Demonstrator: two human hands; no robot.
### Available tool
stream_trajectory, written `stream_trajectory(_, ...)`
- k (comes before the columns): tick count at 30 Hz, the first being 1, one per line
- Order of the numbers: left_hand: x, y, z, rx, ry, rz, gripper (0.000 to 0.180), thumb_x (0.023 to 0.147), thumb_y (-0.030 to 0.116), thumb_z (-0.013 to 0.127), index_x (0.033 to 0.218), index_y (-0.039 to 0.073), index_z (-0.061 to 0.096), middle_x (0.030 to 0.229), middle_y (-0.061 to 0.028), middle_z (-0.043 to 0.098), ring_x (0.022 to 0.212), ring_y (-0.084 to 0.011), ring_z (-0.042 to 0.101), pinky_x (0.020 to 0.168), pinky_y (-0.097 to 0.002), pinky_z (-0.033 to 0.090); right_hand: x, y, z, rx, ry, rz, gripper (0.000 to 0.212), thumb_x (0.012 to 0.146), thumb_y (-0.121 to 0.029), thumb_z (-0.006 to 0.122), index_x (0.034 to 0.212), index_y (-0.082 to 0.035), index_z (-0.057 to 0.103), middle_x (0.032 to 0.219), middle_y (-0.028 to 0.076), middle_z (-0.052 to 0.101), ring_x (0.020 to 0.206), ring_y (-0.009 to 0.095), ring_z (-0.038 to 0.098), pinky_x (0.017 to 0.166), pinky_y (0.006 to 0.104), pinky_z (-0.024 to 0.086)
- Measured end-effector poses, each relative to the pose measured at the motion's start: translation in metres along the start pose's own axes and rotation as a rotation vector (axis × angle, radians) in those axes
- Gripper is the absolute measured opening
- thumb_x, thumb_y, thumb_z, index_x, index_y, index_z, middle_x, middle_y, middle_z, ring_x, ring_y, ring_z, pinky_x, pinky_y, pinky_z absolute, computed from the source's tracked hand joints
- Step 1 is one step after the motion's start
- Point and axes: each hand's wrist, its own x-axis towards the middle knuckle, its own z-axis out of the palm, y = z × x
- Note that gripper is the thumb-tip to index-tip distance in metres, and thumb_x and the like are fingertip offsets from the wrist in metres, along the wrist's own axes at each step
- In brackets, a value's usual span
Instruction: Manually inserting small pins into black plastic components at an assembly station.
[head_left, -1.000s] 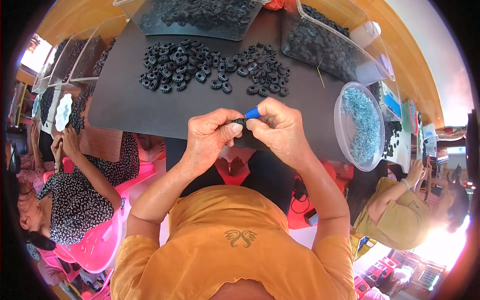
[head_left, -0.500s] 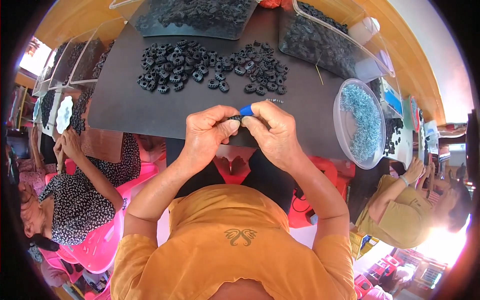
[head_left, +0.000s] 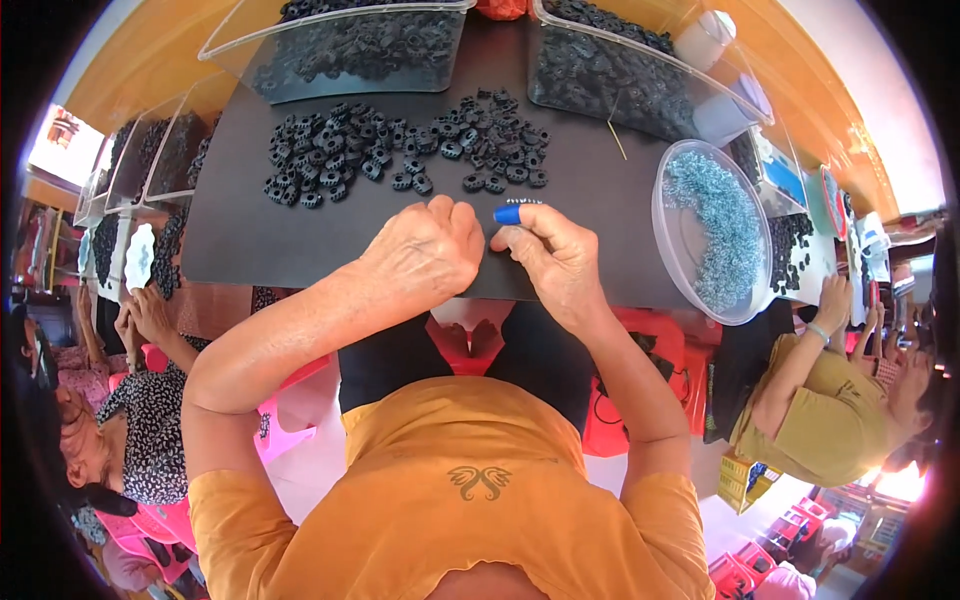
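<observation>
My left hand (head_left: pixel 430 245) is turned back-up over the table's near edge, its fingers curled in; anything inside them is hidden. Just right of it, my right hand (head_left: pixel 555 255) has thumb and index finger drawn together, the index wearing a blue finger cover (head_left: pixel 508 214). A dark bit shows at the thumb tip, too small to name. Beyond the hands lie two joined heaps of small black oval plastic pieces with holes, a left heap (head_left: pixel 330 150) and a right heap (head_left: pixel 495 140). A short row of tiny pale coils (head_left: pixel 524 201) rests by the blue cover.
A round clear tub (head_left: pixel 664 240) of pale blue, spring-like bits stands at the right. Clear bins, a left bin (head_left: pixel 360 80) and a right bin (head_left: pixel 610 85), hold black pieces at the back. A thin yellowish stick (head_left: pixel 618 140) lies between. People sit at both sides.
The hands were together with a black piece between their fingertips. My left hand has since turned over and curled, and the hands are slightly apart. The view has shifted a little.
</observation>
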Motion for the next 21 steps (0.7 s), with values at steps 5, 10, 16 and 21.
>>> stream_trajectory(5,0.002,0.001,0.004,0.028,0.003,0.122,0.018,0.062,0.012,0.056,0.074,-0.001,0.055,0.068,-0.0064,0.043,0.063,-0.0194,0.048,0.05,-0.0292,0.043,0.003,0.001,-0.003,0.14,0.008,0.041,0.01,0.085,0.003,0.056,0.095,0.003,0.06,0.077,0.004,0.062,0.069,0.006,0.054,0.062,0.0217,0.045)
stream_trajectory(10,-0.003,0.008,0.016,0.079,0.166,0.062,0.017,0.062,0.009,0.056,0.074,-0.003,0.055,0.066,-0.0063,0.038,0.06,-0.0192,0.044,0.047,-0.0285,0.04,0.01,-0.004,-0.008,0.167,0.005,0.138,0.009,0.086,0.002,0.056,0.094,0.002,0.061,0.076,0.001,0.063,0.067,0.004,0.053,0.061,0.0201,0.044)
stream_trajectory(16,-0.003,0.005,0.012,0.04,0.241,0.069,0.015,0.061,0.01,0.058,0.071,-0.002,0.056,0.067,-0.0063,0.041,0.061,-0.0187,0.046,0.046,-0.0282,0.041,0.008,0.0,-0.002,0.137,0.015,0.086,0.011,0.085,0.003,0.056,0.095,0.002,0.06,0.075,0.002,0.061,0.068,0.006,0.053,0.061,0.0218,0.045)
stream_trajectory(21,0.012,-0.016,0.001,-0.364,0.18,-0.054,0.011,0.065,0.005,0.059,0.074,0.001,0.053,0.066,-0.0099,0.046,0.061,-0.0273,0.053,0.051,-0.0368,0.046,0.002,0.003,-0.004,0.138,-0.008,0.057,0.013,0.086,-0.002,0.057,0.098,0.0,0.062,0.078,0.001,0.065,0.068,0.004,0.053,0.063,0.02,0.045)
